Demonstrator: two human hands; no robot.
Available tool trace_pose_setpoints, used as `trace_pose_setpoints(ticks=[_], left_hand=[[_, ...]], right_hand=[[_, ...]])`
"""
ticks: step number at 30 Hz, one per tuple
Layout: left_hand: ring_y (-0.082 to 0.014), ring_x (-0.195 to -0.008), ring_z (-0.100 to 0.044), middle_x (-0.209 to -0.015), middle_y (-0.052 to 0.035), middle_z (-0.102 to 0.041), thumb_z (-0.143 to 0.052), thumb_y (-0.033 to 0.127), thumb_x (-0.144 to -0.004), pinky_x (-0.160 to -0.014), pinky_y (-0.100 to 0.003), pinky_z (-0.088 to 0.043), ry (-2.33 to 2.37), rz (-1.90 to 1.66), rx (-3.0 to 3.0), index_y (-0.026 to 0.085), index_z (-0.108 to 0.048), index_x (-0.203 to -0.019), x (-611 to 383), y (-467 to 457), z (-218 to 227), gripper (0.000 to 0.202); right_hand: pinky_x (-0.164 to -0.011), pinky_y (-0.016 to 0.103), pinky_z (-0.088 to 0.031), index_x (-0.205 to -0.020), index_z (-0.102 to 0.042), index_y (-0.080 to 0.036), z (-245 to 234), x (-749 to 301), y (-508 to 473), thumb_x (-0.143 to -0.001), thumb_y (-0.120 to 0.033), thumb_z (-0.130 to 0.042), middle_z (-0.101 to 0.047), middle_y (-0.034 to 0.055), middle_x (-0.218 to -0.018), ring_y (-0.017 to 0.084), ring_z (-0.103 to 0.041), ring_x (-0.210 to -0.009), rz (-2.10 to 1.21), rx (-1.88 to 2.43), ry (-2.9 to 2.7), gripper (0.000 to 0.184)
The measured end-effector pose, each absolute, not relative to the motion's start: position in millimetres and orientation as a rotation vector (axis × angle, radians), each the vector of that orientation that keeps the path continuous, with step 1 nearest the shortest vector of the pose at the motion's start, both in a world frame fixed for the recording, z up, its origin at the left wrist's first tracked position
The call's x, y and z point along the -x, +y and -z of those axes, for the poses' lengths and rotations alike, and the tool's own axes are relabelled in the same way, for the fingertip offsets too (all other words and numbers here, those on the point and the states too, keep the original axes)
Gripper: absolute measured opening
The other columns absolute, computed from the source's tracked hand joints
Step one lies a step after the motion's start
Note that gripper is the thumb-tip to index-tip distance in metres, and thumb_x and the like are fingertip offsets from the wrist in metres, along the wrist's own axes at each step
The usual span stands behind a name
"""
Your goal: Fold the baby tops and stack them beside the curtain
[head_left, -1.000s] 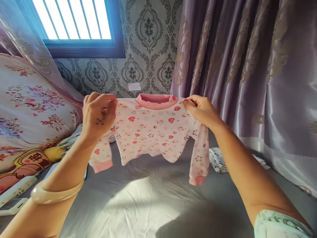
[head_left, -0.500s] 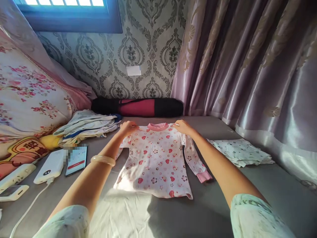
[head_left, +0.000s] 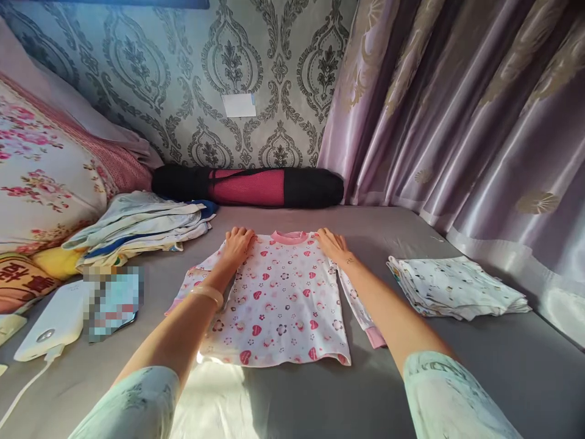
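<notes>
A child's long-sleeved shirt, white with red hearts and small flowers, lies front up on the grey bed sheet. Its pink collar faces away from me. My left hand is closed on the shoulder at the left of the collar, with a pale bangle on that wrist. On the opposite shoulder, my right hand grips the fabric with bent fingers. The forearms partly cover both sleeves; the pink cuff of the right one shows beside my arm.
Folded white patterned cloth lies at the right. To the left are a pile of clothes, a phone and a white power bank with a cable. A black and pink rolled bag lies along the wall, beside curtains.
The view has tilted down and come closer. The shirt lies flatter, and its left sleeve is spread further out to the left. Both hands are still at the shoulders.
</notes>
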State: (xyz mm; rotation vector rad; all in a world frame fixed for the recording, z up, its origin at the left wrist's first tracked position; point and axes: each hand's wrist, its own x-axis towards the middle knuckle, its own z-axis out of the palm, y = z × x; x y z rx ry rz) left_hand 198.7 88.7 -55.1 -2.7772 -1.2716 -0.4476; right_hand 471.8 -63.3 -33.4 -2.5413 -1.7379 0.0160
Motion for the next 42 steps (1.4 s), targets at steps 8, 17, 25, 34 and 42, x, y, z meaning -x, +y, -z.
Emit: trace_pose_setpoints(ticks=[8, 17, 25, 34, 42], left_hand=[[-0.0331, -0.109, -0.046, -0.113, -0.0169, -0.062, -0.027, 0.038, -0.100, -0.091, -0.046, -0.032, -1.149, 0.362, 2.760, 0.021, -0.064, -0.114, -205, 130, 61, 0.043], [-0.0346, -0.114, -0.052, -0.113, -0.0179, -0.066, -0.034, 0.034, -0.097, -0.091, -0.044, -0.033, -1.445, 0.221, 2.748, 0.017, -0.066, -0.109, -230, 154, 62, 0.038], [-0.0298, -0.116, -0.056, -0.118, -0.0108, -0.067, -0.039, 0.032, -0.094, -0.093, -0.041, -0.034, -1.409, 0.094, 2.863, 0.021, -0.067, -0.113, -270, 144, 54, 0.035], [-0.0334, -0.115, -0.053, -0.119, -0.0187, -0.063, -0.030, 0.038, -0.099, -0.092, -0.043, -0.036, -1.533, 0.266, 2.748, 0.013, -0.063, -0.115, -286, 128, 69, 0.044], [-0.0348, -0.116, -0.049, -0.125, -0.0215, -0.055, -0.033, 0.034, -0.098, -0.096, -0.047, -0.035, -1.468, 0.424, 2.654, 0.010, -0.055, -0.124, -284, 119, 75, 0.042]], right_hand=[[-0.092, 0.038, -0.043, -0.128, -0.054, -0.020, 42, -490, -28, -0.104, -0.036, -0.028, -0.059, 0.0178, -0.132, 0.027, -0.062, -0.112, -0.031, 2.522, -1.859, 0.038], [-0.093, 0.038, -0.041, -0.127, -0.055, -0.017, 46, -498, -1, -0.104, -0.034, -0.031, -0.060, 0.0176, -0.129, 0.026, -0.058, -0.116, -0.062, 2.512, -1.809, 0.037], [-0.096, 0.038, -0.033, -0.124, -0.061, -0.021, 52, -476, 24, -0.103, -0.029, -0.038, -0.062, 0.0103, -0.127, 0.025, -0.051, -0.119, -0.026, 2.305, -1.883, 0.032], [-0.092, 0.037, -0.034, -0.118, -0.059, -0.016, 67, -454, 30, -0.103, -0.027, -0.038, -0.058, 0.0149, -0.124, 0.028, -0.048, -0.116, 0.115, 2.357, -1.650, 0.028], [-0.095, 0.031, -0.036, -0.124, -0.057, -0.019, 41, -478, -10, -0.098, -0.024, -0.047, -0.058, 0.0102, -0.130, 0.022, -0.051, -0.119, 0.006, 2.207, -1.635, 0.028]])
